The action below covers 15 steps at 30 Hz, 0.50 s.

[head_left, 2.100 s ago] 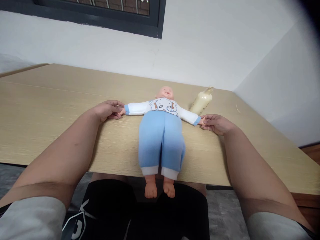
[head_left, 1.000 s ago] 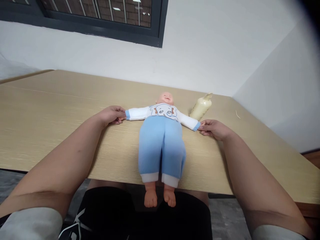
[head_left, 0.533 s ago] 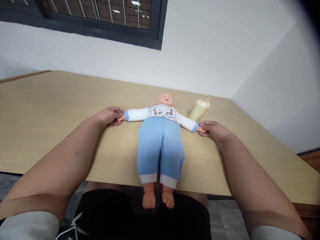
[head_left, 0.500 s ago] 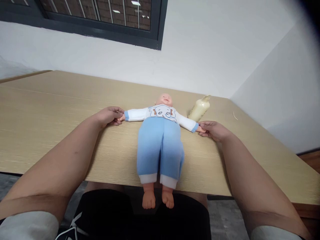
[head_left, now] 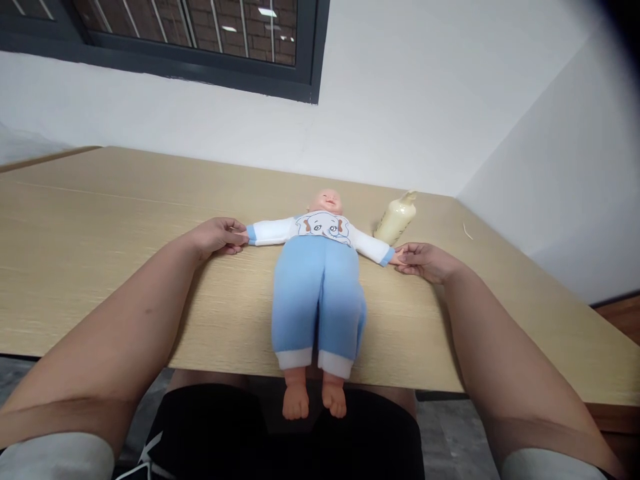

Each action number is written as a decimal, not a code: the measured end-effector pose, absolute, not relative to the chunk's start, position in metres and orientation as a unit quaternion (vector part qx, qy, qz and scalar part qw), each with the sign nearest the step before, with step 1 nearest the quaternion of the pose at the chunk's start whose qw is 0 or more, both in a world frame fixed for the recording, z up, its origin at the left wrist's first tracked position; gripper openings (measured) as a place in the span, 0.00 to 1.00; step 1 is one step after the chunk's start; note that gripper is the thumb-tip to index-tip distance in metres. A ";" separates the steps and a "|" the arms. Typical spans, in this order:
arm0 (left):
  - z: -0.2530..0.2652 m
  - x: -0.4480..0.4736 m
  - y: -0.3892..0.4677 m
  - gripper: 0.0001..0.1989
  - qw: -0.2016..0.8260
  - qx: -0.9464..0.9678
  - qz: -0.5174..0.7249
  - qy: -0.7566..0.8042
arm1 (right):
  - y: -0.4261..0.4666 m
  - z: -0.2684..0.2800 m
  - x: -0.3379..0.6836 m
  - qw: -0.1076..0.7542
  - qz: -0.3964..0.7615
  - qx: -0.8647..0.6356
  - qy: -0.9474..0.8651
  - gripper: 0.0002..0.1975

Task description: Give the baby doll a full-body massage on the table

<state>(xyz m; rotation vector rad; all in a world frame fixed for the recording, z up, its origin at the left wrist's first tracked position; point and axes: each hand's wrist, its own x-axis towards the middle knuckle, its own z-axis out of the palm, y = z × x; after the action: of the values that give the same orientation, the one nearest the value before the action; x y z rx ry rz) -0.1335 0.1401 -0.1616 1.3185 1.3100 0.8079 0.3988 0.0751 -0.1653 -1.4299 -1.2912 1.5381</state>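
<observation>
A baby doll (head_left: 320, 287) lies on its back on the wooden table, its feet hanging over the near edge. It wears a white top with an elephant face on the chest and light blue trousers with white cuffs. Both of its arms are stretched out sideways. My left hand (head_left: 220, 236) pinches the doll's hand on the left, mostly covering it. On the other side, my right hand (head_left: 424, 261) has its fingers closed round the doll's other hand. A baby bottle (head_left: 397, 219) with pale yellowish contents stands just beyond the doll's right-side arm.
The wooden table (head_left: 125, 267) reaches back to a white wall (head_left: 400, 100). A thin pale strip (head_left: 467, 231) lies right of the bottle. Above is a dark-framed window (head_left: 225, 73). My legs in black shorts (head_left: 215, 427) are under the near edge.
The view has shifted very slightly. Both hands keep hold of the doll's hands, and its arms stay spread, with hardly any movement.
</observation>
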 end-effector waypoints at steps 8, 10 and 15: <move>-0.165 -0.135 0.143 0.11 0.522 0.581 0.327 0.533 | 0.078 -0.166 0.394 0.302 0.558 -0.569 -0.523 0.19; -0.163 -0.134 0.141 0.11 0.526 0.586 0.325 0.524 | 0.080 -0.168 0.395 0.301 0.544 -0.580 -0.527 0.20; -0.154 -0.130 0.133 0.11 0.536 0.583 0.328 0.514 | 0.083 -0.174 0.397 0.319 0.527 -0.596 -0.514 0.21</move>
<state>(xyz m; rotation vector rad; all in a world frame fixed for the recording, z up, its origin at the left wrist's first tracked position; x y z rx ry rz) -0.1303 0.1332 -0.1541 1.3885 1.2247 0.7811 0.3970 0.0828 -0.1741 -1.5682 -1.3511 1.3868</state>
